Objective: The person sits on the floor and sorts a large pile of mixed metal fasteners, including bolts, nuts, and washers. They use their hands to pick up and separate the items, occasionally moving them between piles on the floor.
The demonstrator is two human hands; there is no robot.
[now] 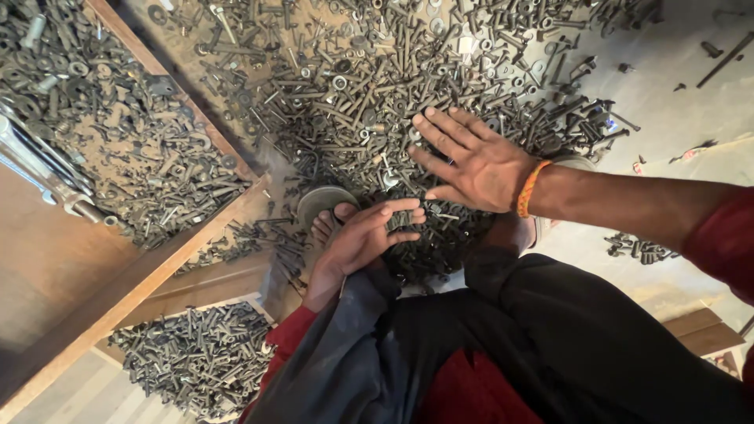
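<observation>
**Two bare hands over a heap of dark bolts on the floor**

The big heap of bolts, nuts and washers [369,110] spreads across the floor from the middle of the view to its far edge, dark and tangled, with loose pieces scattered off to the right. The right hand [471,161] lies flat on the near right part of this heap, palm down, fingers spread and straight, gripping nothing. An orange wristband [528,188] circles its wrist, and the bare forearm runs off to the right into a red sleeve [719,239].

The left hand [363,235] sits just near and left of the right one, at the near rim of the heap. Its fingers are loosely curled, thumb and fingertips drawn close together; whether a small piece sits between them cannot be told. Just beside it, to the left, bare toes [323,226] show on a sandal [320,200] resting among the bolts.

Near the camera the person's dark trousers [550,345] fill the view.

To the left a wooden beam [149,271] runs diagonally. Beyond it, far left, lies a second spread of mixed hardware [118,133], with bright metal spanners [39,169] at the left edge. A smaller pile of bolts [200,357] lies near left.
</observation>
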